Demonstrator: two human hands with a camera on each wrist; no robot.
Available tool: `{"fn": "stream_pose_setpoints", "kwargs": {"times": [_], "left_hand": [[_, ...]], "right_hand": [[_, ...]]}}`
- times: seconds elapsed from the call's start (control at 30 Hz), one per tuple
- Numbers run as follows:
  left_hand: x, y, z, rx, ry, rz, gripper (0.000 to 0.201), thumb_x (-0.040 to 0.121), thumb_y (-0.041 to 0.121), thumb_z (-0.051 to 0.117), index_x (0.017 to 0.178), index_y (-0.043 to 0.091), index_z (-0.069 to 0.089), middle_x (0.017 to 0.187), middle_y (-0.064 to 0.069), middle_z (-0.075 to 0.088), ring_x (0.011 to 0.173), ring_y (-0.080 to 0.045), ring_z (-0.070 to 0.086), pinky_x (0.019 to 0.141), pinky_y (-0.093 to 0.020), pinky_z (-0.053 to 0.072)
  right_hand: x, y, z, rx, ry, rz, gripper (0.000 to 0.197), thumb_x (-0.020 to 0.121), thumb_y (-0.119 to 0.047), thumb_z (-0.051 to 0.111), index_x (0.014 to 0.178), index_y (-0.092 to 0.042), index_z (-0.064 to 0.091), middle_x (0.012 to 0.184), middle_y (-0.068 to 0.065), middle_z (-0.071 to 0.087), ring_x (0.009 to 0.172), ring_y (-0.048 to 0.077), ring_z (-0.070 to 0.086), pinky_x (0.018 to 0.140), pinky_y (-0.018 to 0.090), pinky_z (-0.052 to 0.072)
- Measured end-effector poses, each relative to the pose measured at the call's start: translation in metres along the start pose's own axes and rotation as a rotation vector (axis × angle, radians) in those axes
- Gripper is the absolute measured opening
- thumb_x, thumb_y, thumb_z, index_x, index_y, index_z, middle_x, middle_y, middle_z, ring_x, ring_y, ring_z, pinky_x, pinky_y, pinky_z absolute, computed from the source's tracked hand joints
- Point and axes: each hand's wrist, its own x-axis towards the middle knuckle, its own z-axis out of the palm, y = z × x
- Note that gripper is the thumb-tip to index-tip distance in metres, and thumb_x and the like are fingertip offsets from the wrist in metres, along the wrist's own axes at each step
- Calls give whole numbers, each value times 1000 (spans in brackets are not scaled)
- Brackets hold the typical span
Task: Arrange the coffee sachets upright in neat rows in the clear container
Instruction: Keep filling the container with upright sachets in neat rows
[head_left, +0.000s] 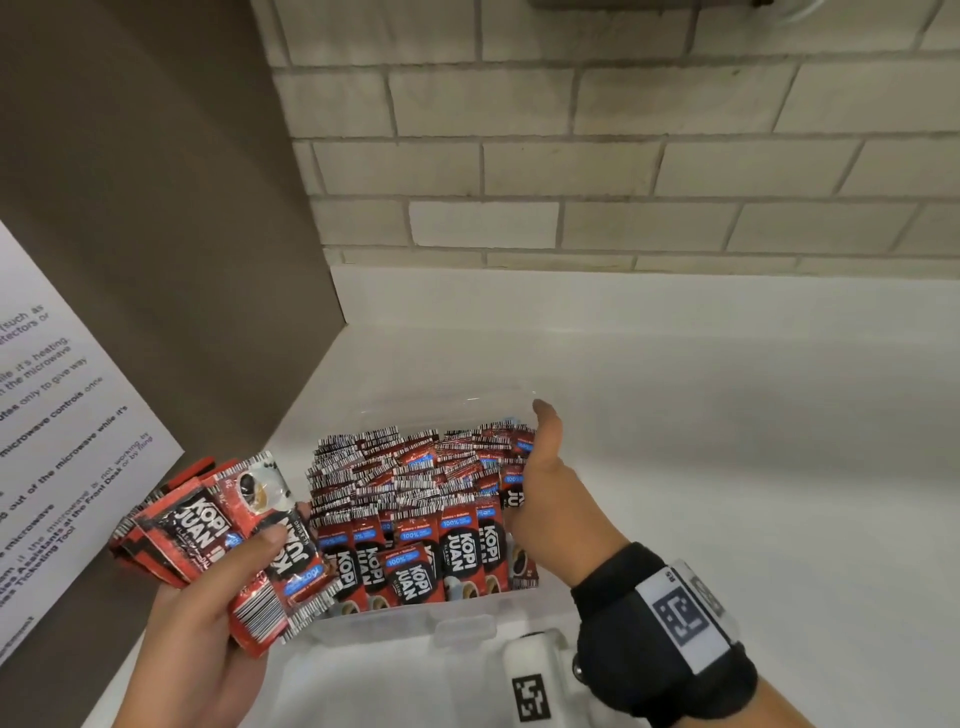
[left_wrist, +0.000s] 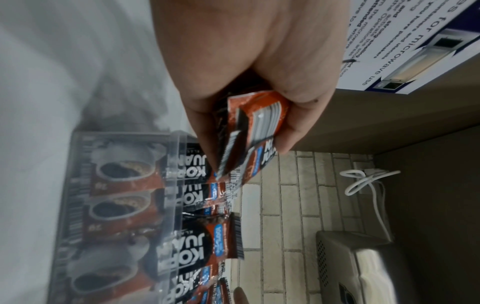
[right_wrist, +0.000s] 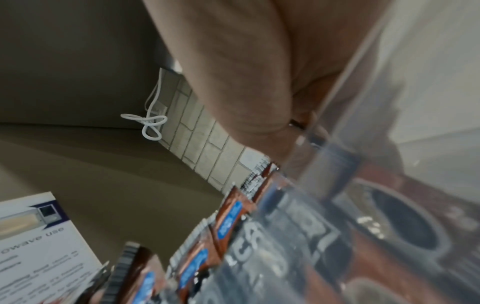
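1. Red sachets already stand packed in the clear container at 6 o'clock on the white surface.
2. Our left hand clamps a fanned bundle at 8 o'clock; our right hand, fingers straight, presses the rows at the container's 3 o'clock wall.
3. Next, we judge, we slot the bundle in; little room remains, mostly along the near wall.

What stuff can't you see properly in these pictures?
- Right hand fingers: head view, dipped behind the sachets in the container.
- How many sachets the left hand grips: fanned bundle, overlapping.
- Notice: head view, cut off by the left edge.
- Right wrist view: container wall blurs the sachets.
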Motion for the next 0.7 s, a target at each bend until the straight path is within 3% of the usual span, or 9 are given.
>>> {"fn": "stream_pose_setpoints", "kwargs": {"times": [0.1,0.17,0.27,0.37,0.6,0.7], "left_hand": [[-6,-2,0,-11,26,5,48,82,0,52,128,11,57,93,-6,73,75,-24,73,61,-44,59],[-11,-3,-1,-20,34,6,46,82,-1,51,126,10,57,92,-6,74,76,-25,73,61,-45,59],[-19,-4,-2,-13,35,2,49,77,1,53,125,9,57,92,-8,74,76,-26,73,61,-44,59],[-23,-3,1,9,44,13,41,82,-1,51,121,11,59,91,-6,74,75,-24,73,61,-41,59],[-18,3,1,17,92,53,35,85,-2,53,117,11,61,98,-9,69,76,-20,72,65,-38,60],[-22,8,-1,40,51,25,47,77,-2,56,123,8,58,97,-10,72,77,-24,72,64,-42,59]], "right_hand": [[1,6,8,45,-51,24,117,81,0,67,142,-35,-26,124,3,49,102,9,59,84,19,49],[0,8,8,68,-80,25,120,80,5,65,141,-37,-29,128,6,45,107,13,57,94,29,50],[-6,5,0,115,-140,9,113,81,12,56,142,-30,-30,130,9,44,109,16,57,91,27,50],[-10,3,2,157,-148,11,107,84,13,51,144,-28,-27,132,9,44,108,15,57,87,22,49],[-19,6,17,174,-118,26,98,84,9,50,148,-29,-14,133,11,38,102,16,58,91,31,52],[-25,0,8,149,-114,38,97,84,10,45,148,-29,-17,132,11,40,103,19,58,87,32,53]]}}
